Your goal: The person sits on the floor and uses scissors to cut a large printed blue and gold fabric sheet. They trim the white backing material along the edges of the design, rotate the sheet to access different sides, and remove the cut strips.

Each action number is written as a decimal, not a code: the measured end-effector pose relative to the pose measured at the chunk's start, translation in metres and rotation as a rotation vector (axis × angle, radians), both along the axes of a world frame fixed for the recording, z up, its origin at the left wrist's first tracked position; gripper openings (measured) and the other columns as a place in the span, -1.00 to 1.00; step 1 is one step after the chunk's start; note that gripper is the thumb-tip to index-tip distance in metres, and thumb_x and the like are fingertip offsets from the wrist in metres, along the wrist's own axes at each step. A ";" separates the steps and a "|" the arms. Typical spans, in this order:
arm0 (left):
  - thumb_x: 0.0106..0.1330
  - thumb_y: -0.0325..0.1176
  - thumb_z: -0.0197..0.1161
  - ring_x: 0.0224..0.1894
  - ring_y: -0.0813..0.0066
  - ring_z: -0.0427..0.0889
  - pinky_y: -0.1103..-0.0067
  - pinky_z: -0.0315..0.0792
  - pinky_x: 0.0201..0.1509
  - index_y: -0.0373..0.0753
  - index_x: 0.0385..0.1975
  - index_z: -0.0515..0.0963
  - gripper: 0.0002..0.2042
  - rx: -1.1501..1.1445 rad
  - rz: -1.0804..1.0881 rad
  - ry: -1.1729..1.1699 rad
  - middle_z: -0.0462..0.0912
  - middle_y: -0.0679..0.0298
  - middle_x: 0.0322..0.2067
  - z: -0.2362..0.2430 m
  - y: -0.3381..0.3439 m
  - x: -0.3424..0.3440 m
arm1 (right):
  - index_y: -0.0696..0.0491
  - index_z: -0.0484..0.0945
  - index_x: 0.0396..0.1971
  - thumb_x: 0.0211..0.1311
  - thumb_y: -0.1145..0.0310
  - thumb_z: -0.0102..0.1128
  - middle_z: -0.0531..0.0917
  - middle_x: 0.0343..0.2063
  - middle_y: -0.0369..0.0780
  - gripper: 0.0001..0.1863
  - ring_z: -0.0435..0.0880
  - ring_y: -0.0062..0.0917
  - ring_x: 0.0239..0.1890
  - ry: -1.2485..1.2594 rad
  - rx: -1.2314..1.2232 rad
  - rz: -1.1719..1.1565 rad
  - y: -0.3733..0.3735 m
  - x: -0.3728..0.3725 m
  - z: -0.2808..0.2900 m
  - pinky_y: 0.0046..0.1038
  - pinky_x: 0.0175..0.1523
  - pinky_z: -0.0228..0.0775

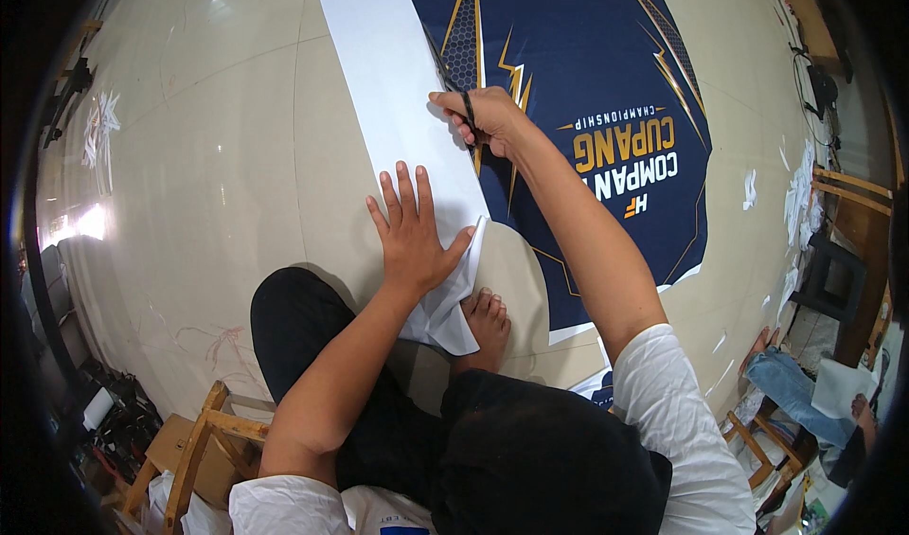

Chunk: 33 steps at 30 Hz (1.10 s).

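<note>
A navy printed fabric panel (587,52) with gold and white designs lies on the floor. Along its left side runs a blank white strip (379,71). My right hand (490,118) is closed around black-handled scissors (469,109), whose blades point away from me along the line between white and navy. Below the scissors, the strip is parted from the panel. My left hand (412,241) rests flat on the white strip with fingers spread. Near my bare foot (488,322), the strip's near end is creased and folded.
Pale floor tiles (208,175) surround the fabric. White scraps (102,123) lie at far left, more scraps (803,204) at right. A wooden stool (213,426) and cardboard box (180,445) stand at lower left. Another person in blue jeans (791,393) sits at lower right.
</note>
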<state>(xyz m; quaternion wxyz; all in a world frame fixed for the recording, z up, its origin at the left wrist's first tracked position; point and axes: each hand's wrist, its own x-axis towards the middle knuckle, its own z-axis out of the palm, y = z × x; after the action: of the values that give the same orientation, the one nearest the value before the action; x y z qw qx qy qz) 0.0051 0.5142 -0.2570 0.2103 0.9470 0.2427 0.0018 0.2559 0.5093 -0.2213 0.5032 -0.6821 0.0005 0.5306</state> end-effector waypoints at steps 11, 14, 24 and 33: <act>0.34 0.34 0.26 0.70 -0.35 -0.39 -0.41 -0.34 0.55 -0.37 0.68 -0.18 0.17 0.000 0.002 0.006 -0.29 -0.24 0.67 0.001 0.000 0.000 | 0.08 0.65 -0.47 0.15 0.05 0.65 0.55 -0.70 -0.39 -0.57 0.49 -0.75 -0.74 0.009 -0.003 -0.028 0.012 0.008 0.005 -0.70 -0.64 0.30; 0.34 0.33 0.27 0.70 -0.35 -0.39 -0.41 -0.35 0.55 -0.36 0.68 -0.17 0.16 -0.002 0.004 0.000 -0.28 -0.23 0.67 0.001 0.000 0.000 | 0.08 0.65 -0.48 0.15 0.05 0.65 0.55 -0.69 -0.40 -0.58 0.49 -0.75 -0.74 0.004 0.003 -0.021 0.014 0.011 0.004 -0.70 -0.64 0.31; 0.34 0.30 0.29 0.70 -0.35 -0.39 -0.40 -0.35 0.56 -0.35 0.68 -0.18 0.17 -0.014 0.007 -0.003 -0.28 -0.23 0.67 0.003 0.000 0.000 | 0.04 0.63 -0.51 0.19 0.08 0.64 0.55 -0.69 -0.41 -0.61 0.47 -0.77 -0.73 -0.008 -0.011 -0.007 0.017 0.013 -0.001 -0.72 -0.62 0.30; 0.33 0.33 0.28 0.70 -0.35 -0.39 -0.39 -0.35 0.57 -0.35 0.68 -0.17 0.17 -0.014 0.012 0.003 -0.27 -0.23 0.67 0.002 -0.001 0.000 | 0.05 0.63 -0.50 0.18 0.06 0.64 0.55 -0.70 -0.41 -0.59 0.48 -0.78 -0.74 -0.001 0.014 -0.019 0.023 0.018 -0.001 -0.73 -0.63 0.33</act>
<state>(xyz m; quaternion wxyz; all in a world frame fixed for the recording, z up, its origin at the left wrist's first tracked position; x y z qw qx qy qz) 0.0055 0.5134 -0.2549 0.2168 0.9440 0.2487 0.0001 0.2743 0.5328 -0.2223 0.5128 -0.6789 0.0030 0.5255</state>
